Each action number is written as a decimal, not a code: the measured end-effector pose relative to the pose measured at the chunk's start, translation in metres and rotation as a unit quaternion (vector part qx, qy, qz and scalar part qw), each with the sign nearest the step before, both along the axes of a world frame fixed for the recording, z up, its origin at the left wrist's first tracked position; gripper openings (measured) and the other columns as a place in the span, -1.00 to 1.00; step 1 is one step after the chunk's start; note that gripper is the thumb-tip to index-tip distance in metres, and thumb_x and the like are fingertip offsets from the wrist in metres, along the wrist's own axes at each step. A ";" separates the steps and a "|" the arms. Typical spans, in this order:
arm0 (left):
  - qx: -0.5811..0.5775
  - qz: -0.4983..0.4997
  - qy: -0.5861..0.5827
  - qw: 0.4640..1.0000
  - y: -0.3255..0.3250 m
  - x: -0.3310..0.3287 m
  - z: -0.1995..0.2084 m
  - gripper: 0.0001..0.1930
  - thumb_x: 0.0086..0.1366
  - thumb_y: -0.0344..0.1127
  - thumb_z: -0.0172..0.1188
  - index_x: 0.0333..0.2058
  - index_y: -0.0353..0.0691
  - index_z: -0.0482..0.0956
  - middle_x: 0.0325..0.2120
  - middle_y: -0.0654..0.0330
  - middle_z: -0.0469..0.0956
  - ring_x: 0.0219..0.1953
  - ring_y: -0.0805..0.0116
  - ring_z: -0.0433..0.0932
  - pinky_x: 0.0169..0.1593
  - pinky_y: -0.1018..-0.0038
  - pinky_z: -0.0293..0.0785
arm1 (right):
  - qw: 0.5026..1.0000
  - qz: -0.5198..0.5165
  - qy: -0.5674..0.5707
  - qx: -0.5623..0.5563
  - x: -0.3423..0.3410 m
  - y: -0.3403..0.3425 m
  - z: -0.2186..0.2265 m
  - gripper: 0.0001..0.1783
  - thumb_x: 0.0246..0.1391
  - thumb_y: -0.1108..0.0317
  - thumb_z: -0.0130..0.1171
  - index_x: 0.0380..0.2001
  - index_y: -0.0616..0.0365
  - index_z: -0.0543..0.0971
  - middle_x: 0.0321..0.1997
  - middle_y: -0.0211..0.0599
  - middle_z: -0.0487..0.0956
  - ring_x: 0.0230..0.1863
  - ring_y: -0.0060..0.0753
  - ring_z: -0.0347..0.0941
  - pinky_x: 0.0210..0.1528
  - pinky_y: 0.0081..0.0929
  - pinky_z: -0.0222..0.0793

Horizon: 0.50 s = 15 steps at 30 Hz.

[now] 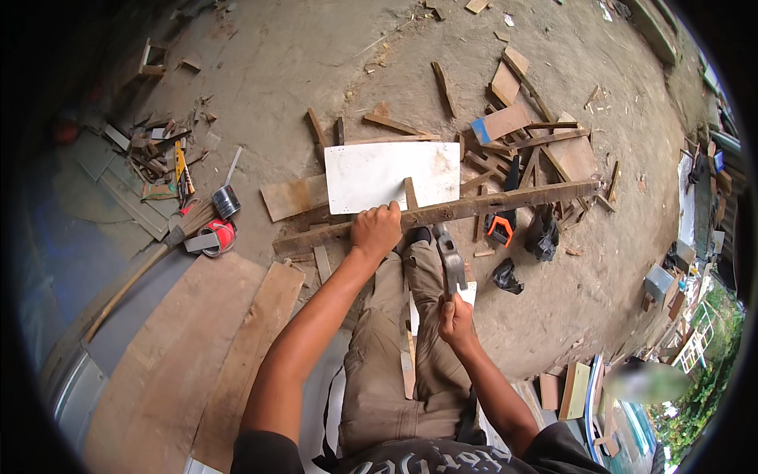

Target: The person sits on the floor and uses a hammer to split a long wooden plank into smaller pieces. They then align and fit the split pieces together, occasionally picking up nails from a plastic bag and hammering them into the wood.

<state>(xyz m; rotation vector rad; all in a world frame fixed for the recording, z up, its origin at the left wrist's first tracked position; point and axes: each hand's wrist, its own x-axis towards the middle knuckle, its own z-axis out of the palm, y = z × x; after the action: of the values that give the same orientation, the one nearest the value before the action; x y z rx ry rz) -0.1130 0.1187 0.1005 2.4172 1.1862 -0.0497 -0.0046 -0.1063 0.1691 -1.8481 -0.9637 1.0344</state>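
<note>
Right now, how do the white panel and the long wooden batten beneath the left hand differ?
The white panel is broad and pale; the long wooden batten is narrow and brown. The batten extends past the panel on both sides. The panel's long edges run nearly level in the picture, while the batten slants up toward the right. Both have marked, worn surfaces.

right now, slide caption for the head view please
Left hand on a long beam, right hand holding a hammer, wood scraps scattered beyond.

Broom (168, 243) is nr red can (225, 235) on L, w/ blk plastic bag (542, 235) & greenery (725, 341) on R.
</note>
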 end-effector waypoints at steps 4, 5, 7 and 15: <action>0.003 0.007 0.020 1.000 0.003 0.002 -0.001 -0.97 -0.02 -0.47 0.12 -0.52 -0.23 0.48 -0.61 0.00 0.58 -0.52 0.00 0.64 -0.42 0.17 0.58 | 0.989 -0.017 0.005 -0.144 0.002 0.013 -0.001 -0.62 0.34 0.14 -0.08 -0.41 0.24 0.43 -0.68 -0.05 0.39 -0.68 -0.03 0.36 -0.55 -0.21 0.26; 0.005 0.008 0.024 1.000 0.003 0.002 0.000 -0.97 -0.02 -0.48 0.12 -0.52 -0.23 0.48 -0.61 0.01 0.58 -0.52 0.00 0.64 -0.42 0.18 0.58 | 0.989 -0.005 0.001 -0.149 0.005 0.015 -0.001 -0.61 0.35 0.13 -0.09 -0.41 0.24 0.43 -0.68 -0.05 0.39 -0.68 -0.04 0.35 -0.55 -0.22 0.26; 0.008 0.004 0.028 1.000 0.006 0.002 0.001 -0.96 -0.01 -0.48 0.11 -0.51 -0.23 0.48 -0.61 0.01 0.59 -0.52 0.01 0.64 -0.42 0.18 0.59 | 0.988 0.019 -0.003 -0.151 0.008 0.021 -0.002 -0.59 0.35 0.10 -0.09 -0.40 0.24 0.43 -0.69 -0.06 0.38 -0.67 -0.07 0.35 -0.55 -0.23 0.25; 0.025 -0.014 0.042 0.999 0.004 0.009 0.004 -0.96 0.08 -0.46 0.11 -0.52 -0.23 0.53 -0.63 0.07 0.60 -0.55 0.16 0.66 -0.47 0.29 0.59 | 0.998 0.005 0.023 -0.052 0.023 0.013 -0.005 -0.56 0.37 0.08 -0.13 -0.41 0.27 0.40 -0.69 -0.08 0.34 -0.66 -0.14 0.34 -0.53 -0.27 0.25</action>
<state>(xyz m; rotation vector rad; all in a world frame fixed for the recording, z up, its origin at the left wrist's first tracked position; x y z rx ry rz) -0.1037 0.1231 0.1046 2.4973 1.2023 -0.1337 0.0186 -0.0931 0.1639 -1.8972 -0.9065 1.1478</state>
